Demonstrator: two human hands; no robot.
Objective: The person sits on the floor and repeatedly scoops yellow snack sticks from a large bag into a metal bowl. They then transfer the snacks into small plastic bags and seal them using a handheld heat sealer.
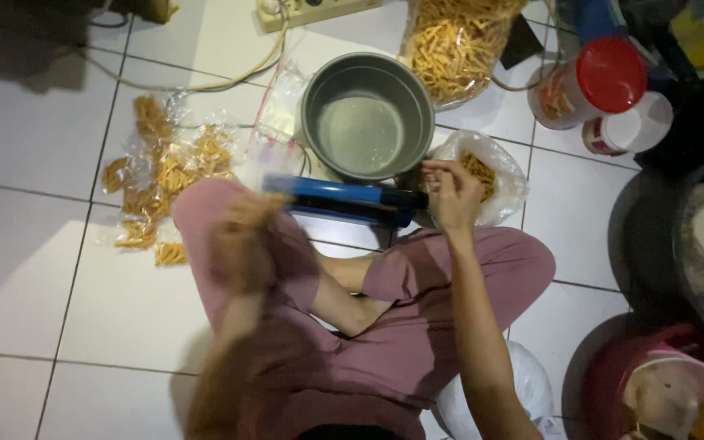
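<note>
I sit cross-legged in pink trousers on a white tiled floor. My right hand (452, 195) rests at the mouth of an open clear plastic bag (503, 175) of yellow snack sticks, fingers pinched on its rim beside the black end of a blue bag sealer (336, 194). My left hand (242, 236) is motion-blurred over my left knee, close to the sealer's left end; whether it holds anything cannot be made out. A grey metal pot (319, 90) with nothing in it stands just behind the sealer.
Several small sealed packets of snack sticks (165, 171) lie at left. A large bag of sticks (454, 45), a power strip (311, 10) with cords, a red-lidded jar (592, 81) and a white-lidded jar (629, 130) sit behind. Dark basins (653, 244) crowd the right.
</note>
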